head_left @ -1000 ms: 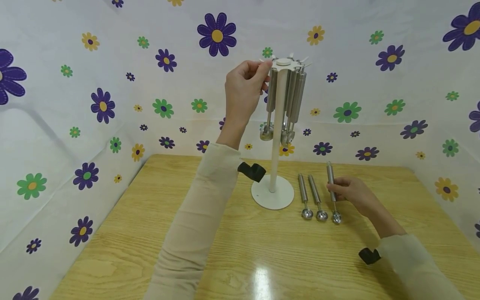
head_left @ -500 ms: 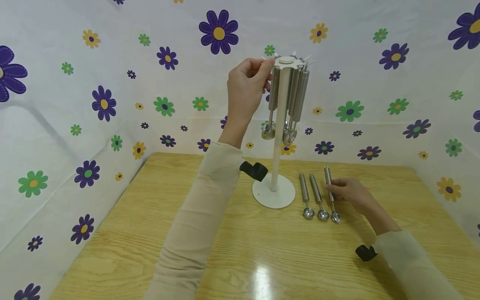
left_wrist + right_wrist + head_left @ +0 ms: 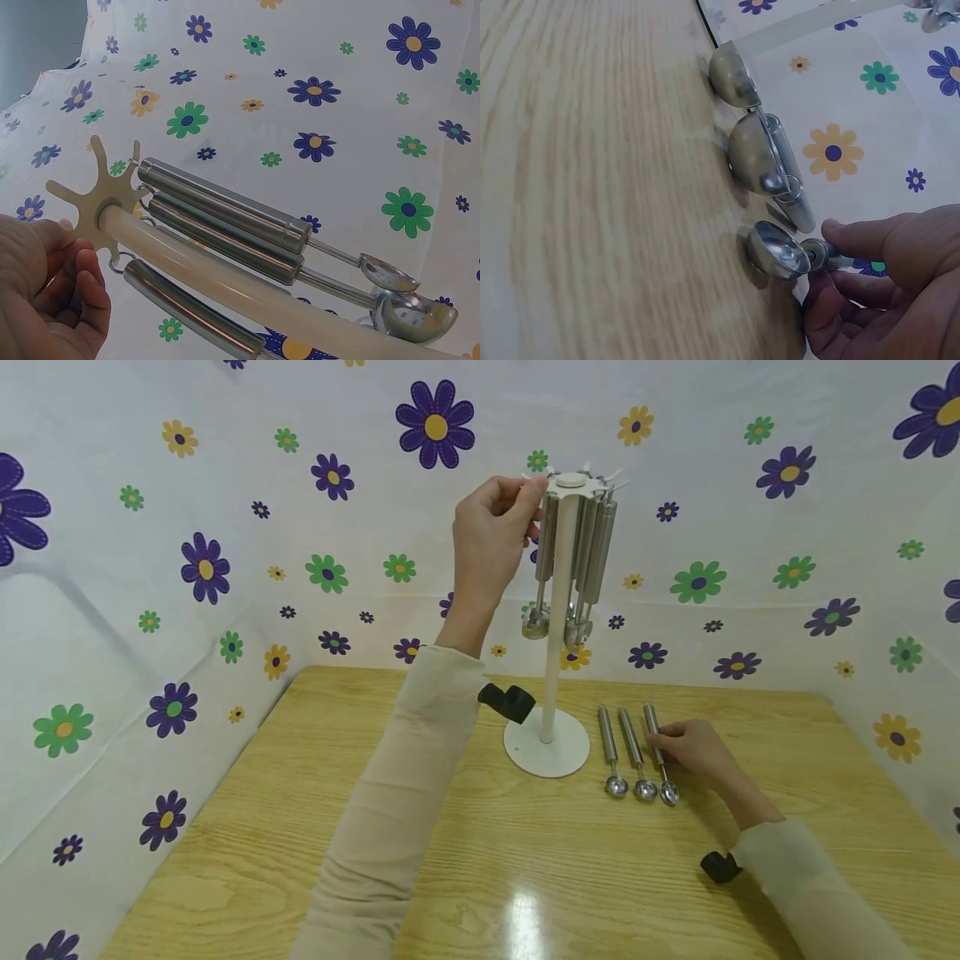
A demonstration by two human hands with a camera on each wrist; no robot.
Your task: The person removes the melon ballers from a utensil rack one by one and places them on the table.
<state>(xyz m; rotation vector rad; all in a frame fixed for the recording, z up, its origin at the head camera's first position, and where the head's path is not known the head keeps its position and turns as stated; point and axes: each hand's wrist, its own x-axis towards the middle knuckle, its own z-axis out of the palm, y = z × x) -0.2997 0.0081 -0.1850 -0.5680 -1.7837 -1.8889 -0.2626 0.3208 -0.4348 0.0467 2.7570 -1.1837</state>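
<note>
Shift: right hand (image 3: 696,747) and held scoop (image 3: 651,719) have come left since the earlier frame, handle now nearer the row; left hand (image 3: 491,531) about unchanged.
Right fingers: thumb and fingers pinched on the handle from its right side, probably to set its angle without knocking the neighbours.
Held scoop: rightmost of three, bowl toward the person, low at the table (image 3: 450,835); can't tell if all its weight is down.
Left scoop (image 3: 608,737) and middle scoop (image 3: 632,739): flat on table, just apart, handles away from the person, likely lined up for easy pickup.
Left fingers: thumb and forefinger clamped on an edge of the pronged top (image 3: 566,491), apparently to steady the stand or stop it turning.
Stand (image 3: 551,677): upright, left of the scoops, wide round base seemingly there for balance.
Hanging utensils (image 3: 600,552): hooked on prongs, handles up, bowls down, so they hang free.
</note>
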